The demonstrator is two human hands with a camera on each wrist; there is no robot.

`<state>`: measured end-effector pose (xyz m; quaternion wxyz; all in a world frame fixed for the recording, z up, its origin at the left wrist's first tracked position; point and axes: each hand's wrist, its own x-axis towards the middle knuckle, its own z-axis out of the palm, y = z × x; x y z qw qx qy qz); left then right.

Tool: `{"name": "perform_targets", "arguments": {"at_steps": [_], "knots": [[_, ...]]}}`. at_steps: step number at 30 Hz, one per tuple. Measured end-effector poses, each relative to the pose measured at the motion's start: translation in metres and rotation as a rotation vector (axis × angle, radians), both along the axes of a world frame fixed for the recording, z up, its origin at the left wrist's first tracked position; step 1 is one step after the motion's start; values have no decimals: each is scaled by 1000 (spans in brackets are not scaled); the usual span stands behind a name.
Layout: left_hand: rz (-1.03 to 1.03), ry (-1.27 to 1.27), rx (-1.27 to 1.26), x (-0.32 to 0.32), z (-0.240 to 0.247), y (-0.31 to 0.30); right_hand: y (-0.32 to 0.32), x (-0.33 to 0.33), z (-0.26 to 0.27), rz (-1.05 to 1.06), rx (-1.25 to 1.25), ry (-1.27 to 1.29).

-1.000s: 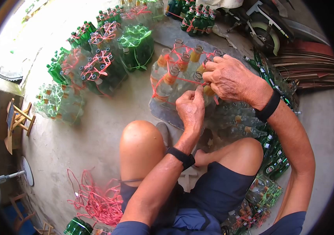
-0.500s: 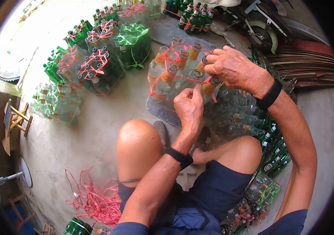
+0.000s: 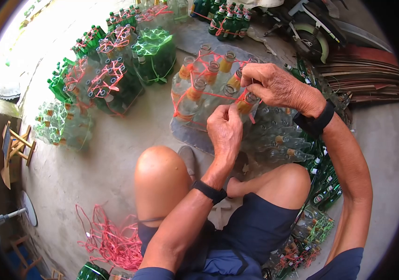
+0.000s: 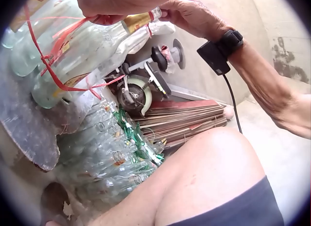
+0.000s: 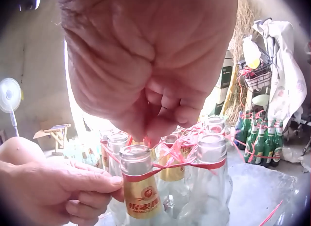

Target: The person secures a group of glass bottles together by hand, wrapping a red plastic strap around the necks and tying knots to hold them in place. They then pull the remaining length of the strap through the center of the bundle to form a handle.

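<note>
Clear glass bottles (image 3: 194,106) with gold neck labels stand upright in a bundle, red plastic string (image 5: 201,165) running round their necks. At the near corner bottle (image 5: 143,201), my left hand (image 3: 225,128) pinches the string between thumb and forefinger, against the neck. My right hand (image 3: 279,86) is just above and beyond it, fingers curled and thumb tucked in, pinching string over the bottle mouths. Part of its grip is hidden behind its palm in the right wrist view. A loose string end hangs below the left hand in the left wrist view.
Under the bundle lies a grey slab (image 3: 190,137). Loose clear bottles (image 3: 283,133) and green ones lie to the right. Tied bundles, one a green-stringed bundle (image 3: 155,56), stand at left. A heap of red string (image 3: 110,242) lies near the left knee.
My right hand has turned and come slightly lower, its fingers curling in more over the corner bottle. The left hand keeps its place at the neck. The view has shifted a little.
</note>
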<state>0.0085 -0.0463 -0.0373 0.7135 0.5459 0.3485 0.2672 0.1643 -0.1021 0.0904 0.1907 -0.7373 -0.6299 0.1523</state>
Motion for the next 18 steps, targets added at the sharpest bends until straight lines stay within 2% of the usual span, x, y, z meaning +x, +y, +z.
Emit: {"name": "perform_targets", "arguments": {"at_steps": [1, 3, 7, 10, 12, 14, 18], "knots": [[-1, -7, 9, 0, 0, -1, 0, -1, 0, -1, 0, 0], [-3, -14, 19, -1, 0, -1, 2, -6, 1, -122, -78, 191], [-16, -24, 29, 1, -3, -1, 3, -8, 0, -134, -105, 214], [-18, -23, 59, 1, -5, -1, 6, -9, -2, -127, -73, 204], [-26, 0, 83, 2, -4, -2, 9, -9, -1, -70, -77, 101], [5, -77, 127, 3, -2, -4, 10, -7, -4, -64, -79, 82], [-16, -41, 154, -1, 5, -2, 15, -3, 9, -83, -65, -29]]}}
